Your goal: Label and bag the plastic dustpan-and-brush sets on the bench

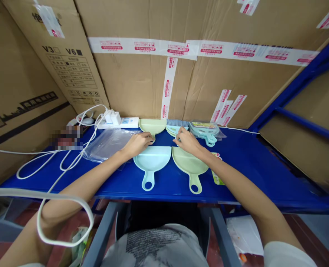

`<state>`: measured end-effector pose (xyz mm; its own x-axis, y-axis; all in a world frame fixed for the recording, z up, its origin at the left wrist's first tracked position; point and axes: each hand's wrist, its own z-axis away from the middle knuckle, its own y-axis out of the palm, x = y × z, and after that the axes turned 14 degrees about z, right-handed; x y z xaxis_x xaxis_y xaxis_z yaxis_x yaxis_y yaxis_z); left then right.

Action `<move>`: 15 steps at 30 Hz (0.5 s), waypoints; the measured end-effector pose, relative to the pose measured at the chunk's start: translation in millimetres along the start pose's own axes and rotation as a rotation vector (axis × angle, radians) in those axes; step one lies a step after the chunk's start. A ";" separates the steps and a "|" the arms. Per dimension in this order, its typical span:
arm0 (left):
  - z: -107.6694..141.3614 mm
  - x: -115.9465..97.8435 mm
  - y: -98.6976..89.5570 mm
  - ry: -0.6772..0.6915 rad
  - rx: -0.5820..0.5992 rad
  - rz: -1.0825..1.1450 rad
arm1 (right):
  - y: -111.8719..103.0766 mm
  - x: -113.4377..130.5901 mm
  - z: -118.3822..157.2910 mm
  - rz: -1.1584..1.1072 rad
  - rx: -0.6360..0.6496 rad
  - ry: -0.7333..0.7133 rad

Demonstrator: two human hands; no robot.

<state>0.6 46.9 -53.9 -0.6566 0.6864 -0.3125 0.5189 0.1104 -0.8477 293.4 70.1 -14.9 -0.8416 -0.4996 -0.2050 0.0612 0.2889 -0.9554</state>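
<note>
A light blue dustpan (152, 158) and a green dustpan (190, 161) lie side by side near the table's front edge, handles toward me. Behind them, my left hand (140, 142) is closed at the handle of another green dustpan (152, 125). To its right, my right hand (187, 140) has its fingers curled at the near end of the stacked brushes (177, 125), with blue bristles at the back; what its fingertips hold is hidden. Right of the brushes lies a bagged blue dustpan set (204, 129).
Clear plastic bags (108, 142) lie on the blue table (244, 167) at the left, near white cables and a power strip (129, 122). A colourful card (217, 178) is partly under my right forearm. Cardboard (142, 81) stands behind.
</note>
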 end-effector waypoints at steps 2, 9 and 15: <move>0.8 0.1 -0.4 -0.017 0.014 -0.002 | -0.7 -4.1 0.2 -0.033 -0.051 0.013; 4.3 -4.6 -8.5 -0.055 -0.072 0.048 | -5.2 -20.5 -1.2 -0.240 -0.297 0.163; 5.1 -11.5 -14.7 -0.059 -0.237 0.074 | -17.3 -40.3 6.8 -0.446 -0.609 0.268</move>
<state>-2.3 33.8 -40.0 -0.6393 0.6564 -0.4005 0.6759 0.2314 -0.6997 329.9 79.7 8.4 -0.8230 -0.4818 0.3009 -0.5497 0.5419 -0.6358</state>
